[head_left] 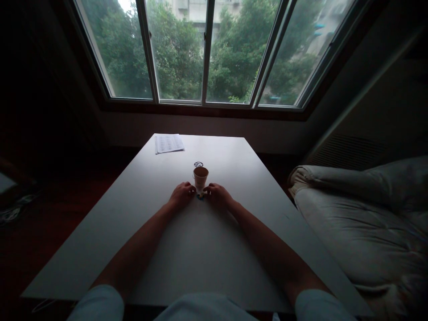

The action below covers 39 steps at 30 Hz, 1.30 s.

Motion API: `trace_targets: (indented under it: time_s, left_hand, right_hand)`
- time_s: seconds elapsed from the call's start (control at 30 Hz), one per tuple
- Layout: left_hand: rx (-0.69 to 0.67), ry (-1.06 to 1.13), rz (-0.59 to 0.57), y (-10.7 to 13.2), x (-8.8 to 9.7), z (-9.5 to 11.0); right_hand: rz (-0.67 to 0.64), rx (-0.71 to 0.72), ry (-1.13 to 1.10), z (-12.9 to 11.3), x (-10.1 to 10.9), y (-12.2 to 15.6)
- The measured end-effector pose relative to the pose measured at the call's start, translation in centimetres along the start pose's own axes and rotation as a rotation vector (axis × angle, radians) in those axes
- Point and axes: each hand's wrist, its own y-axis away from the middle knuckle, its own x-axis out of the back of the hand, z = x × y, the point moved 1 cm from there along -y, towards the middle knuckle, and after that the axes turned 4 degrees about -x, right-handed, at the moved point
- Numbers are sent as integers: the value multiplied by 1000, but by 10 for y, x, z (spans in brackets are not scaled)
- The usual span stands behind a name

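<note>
A paper cup, light brown and open at the top, stands upright near the middle of the white table. My left hand rests just left of the cup's base, its fingers curled inward. On the other side, my right hand has thumb and fingers pinched together close to the base. Between my fingertips lies a small dark teal object, too small to name. Whatever either hand pinches is hidden or too tiny to make out. Directly behind the cup is a dark, thin ring-shaped item.
Printed paper sheets lie at the table's far left corner. A cushioned pale couch stands along the right side. Beyond the far edge is a wide sliding window. Coiled cables lie at the left.
</note>
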Motion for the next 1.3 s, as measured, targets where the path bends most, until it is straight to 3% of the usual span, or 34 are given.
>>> trace_targets:
  time_s: [0.13,0.7,1.3]
  left_hand:
    - [17,-8,-8,-1,-1,1]
    - [12,2,-17,-2,0,9]
    - [-17,59,-56,-2,1,15]
  right_hand:
    - [-42,30,1,-2,0,1]
    - [22,-38,90,-21,-4,0]
    - [42,-43,70,-23,-6,0]
